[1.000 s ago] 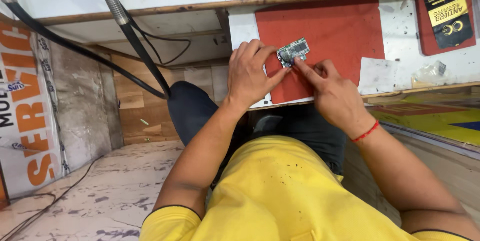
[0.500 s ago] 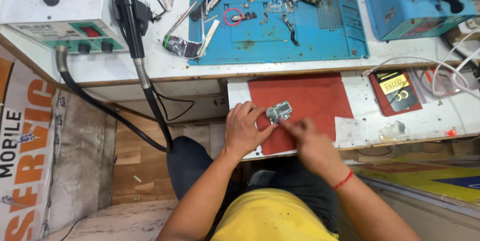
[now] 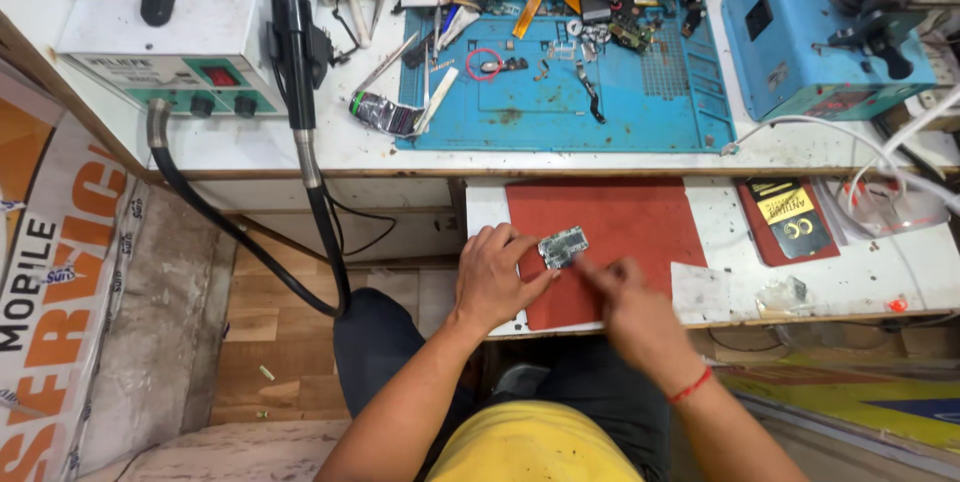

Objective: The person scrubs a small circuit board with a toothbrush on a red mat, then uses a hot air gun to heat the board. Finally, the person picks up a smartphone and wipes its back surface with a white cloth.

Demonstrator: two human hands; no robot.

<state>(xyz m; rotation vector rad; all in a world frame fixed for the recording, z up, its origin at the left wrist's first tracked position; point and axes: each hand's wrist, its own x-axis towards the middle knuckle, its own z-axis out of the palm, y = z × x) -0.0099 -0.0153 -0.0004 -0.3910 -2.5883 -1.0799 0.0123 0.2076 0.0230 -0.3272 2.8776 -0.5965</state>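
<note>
A small grey circuit board lies on a red mat on a pull-out white shelf. My left hand rests on the mat's near left part, fingertips pressing the board's left edge. My right hand, blurred, with a red thread on the wrist, sits just right of and below the board, fingers pinched together towards it; whether it holds a tool is not visible.
Above the shelf a white bench carries a blue work mat strewn with tweezers and small parts, a white soldering station with a black hot-air handle and hose, and a blue machine. A dark red case lies right of the red mat.
The view has tilted up, bringing the bench into sight. My left hand stays on the board; my right hand has drawn back slightly to the lower right of it.
</note>
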